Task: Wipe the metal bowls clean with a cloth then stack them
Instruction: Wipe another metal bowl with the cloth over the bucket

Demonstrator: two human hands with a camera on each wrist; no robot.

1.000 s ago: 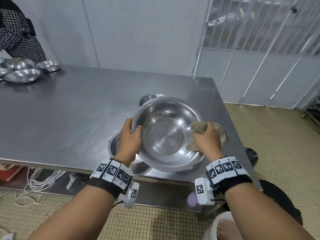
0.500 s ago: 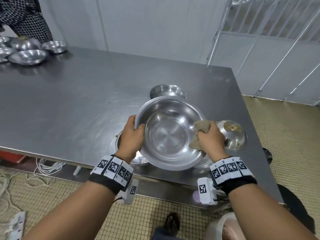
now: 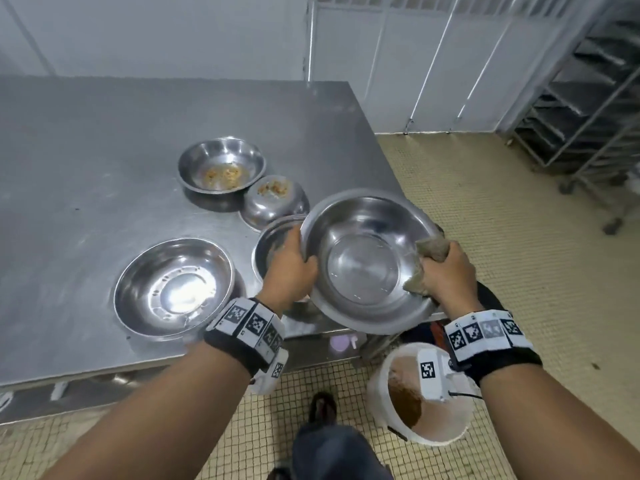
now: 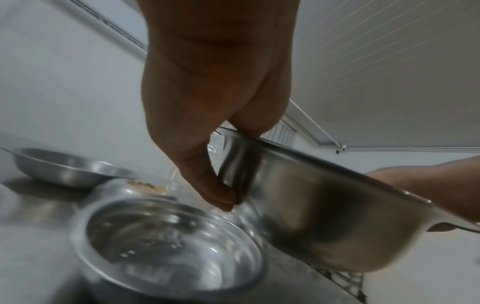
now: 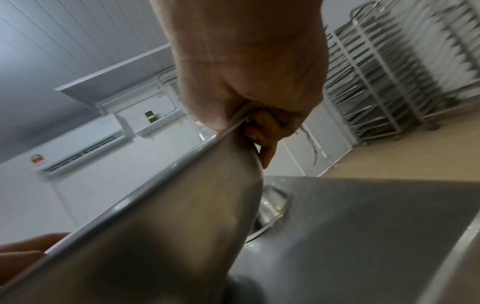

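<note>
Steel table [image 3: 104, 150]: two bowls [image 3: 221, 166] hold brown scraps

No readable text; only coded square markers on wristbands [image 3: 485, 332].

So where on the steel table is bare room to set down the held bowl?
Bare steel table spreads left of and behind the clean bowl. It is crowded near the left hand: two dirty bowls sit close together.

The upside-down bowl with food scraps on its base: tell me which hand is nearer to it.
Left. The left hand grips the held bowl just below the upside-down bowl; the right hand, holding the cloth, is across on the far rim.
</note>
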